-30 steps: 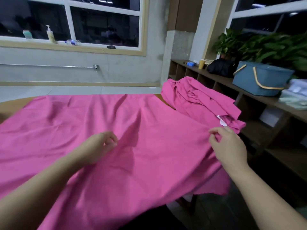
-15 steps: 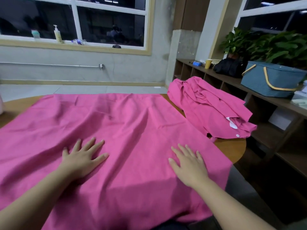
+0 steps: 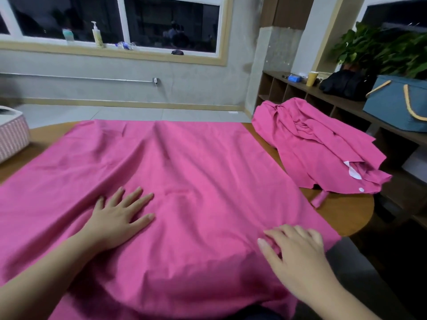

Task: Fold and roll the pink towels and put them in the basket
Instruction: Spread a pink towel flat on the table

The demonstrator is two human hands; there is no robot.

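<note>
Since half a second ago the right hand [image 3: 298, 257] has slid toward the near right edge, fingers now slightly bent yet holding nothing. The left hand [image 3: 117, 218] stays flat, fingers spread, pressing the spread pink towel [image 3: 196, 176] covering the round table [image 3: 346, 211]. One crumpled pink pile [image 3: 316, 146] lies at two o'clock; its white tag is unreadable. One pink basket [image 3: 11, 135] sits at ten o'clock.

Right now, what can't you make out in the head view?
- Pink-and-white basket: cut by the left edge; contents unseen.
- Spread pink towel: near edge hangs past the table.
- Crumpled towel pile: count unclear, folds overlap.
- Right hand: blurred; fingertip contact unclear.
</note>
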